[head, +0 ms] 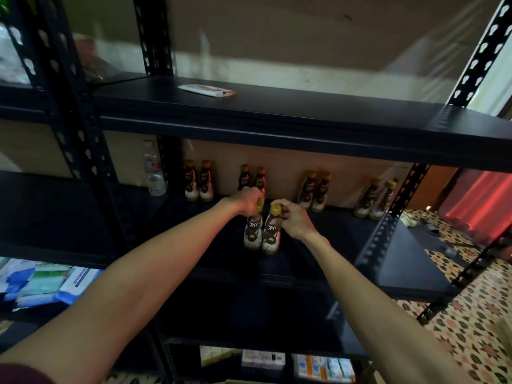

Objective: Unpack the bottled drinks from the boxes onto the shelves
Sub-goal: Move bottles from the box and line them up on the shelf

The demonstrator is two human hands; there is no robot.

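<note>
Two bottles gripped by their caps on the middle shelf

We see the left hand with fingers curled over the left bottle's gold cap. The right hand pinches the right bottle's cap. Both bottles are upright and side by side below the fingers, in front of the back-row bottles.

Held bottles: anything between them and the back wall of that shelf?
Yes. A back pair of the same drink stands directly behind the held bottles, which the left hand and right hand grip by the caps. Bare shelf shows either side of that pair.
</note>
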